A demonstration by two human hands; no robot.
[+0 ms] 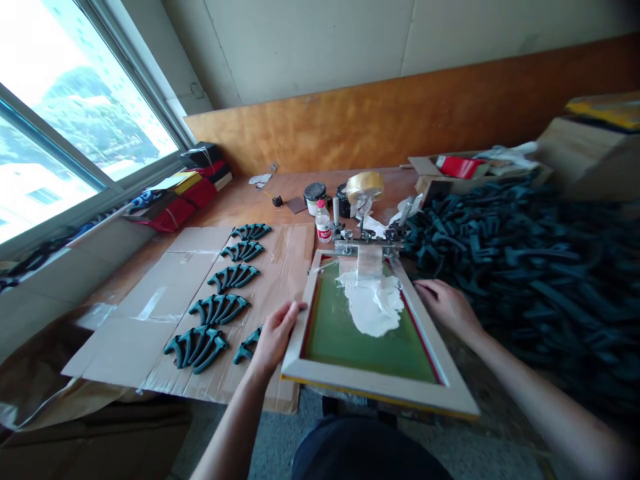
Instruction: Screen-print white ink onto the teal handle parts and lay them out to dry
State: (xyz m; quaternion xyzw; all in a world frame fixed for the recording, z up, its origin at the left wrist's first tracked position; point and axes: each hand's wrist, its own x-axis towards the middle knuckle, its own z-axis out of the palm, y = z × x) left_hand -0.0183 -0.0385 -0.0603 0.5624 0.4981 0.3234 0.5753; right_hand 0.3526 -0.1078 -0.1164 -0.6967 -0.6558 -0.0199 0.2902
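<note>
A silk-screen frame (296,367) with green mesh lies in front of me, white ink (373,310) spread over its upper part. A squeegee blade (370,261) hangs from a metal clamp at the frame's far end. My left hand (276,333) is at the frame's left edge, fingers closed; their tips are partly hidden against the frame. By the right edge, near the pile, my right hand (445,305) has its fingers pressed together, and what they hold is not clear. Dark green curved plastic parts (197,347) lie in fanned rows on cardboard to the left.
A large pile of dark green parts (525,260) fills the right side. Behind the frame stand a bottle (323,223), an ink tub (315,195) and a tape roll (365,187). Flattened cardboard (145,300) covers the left table. Boxes (595,157) stand at back right.
</note>
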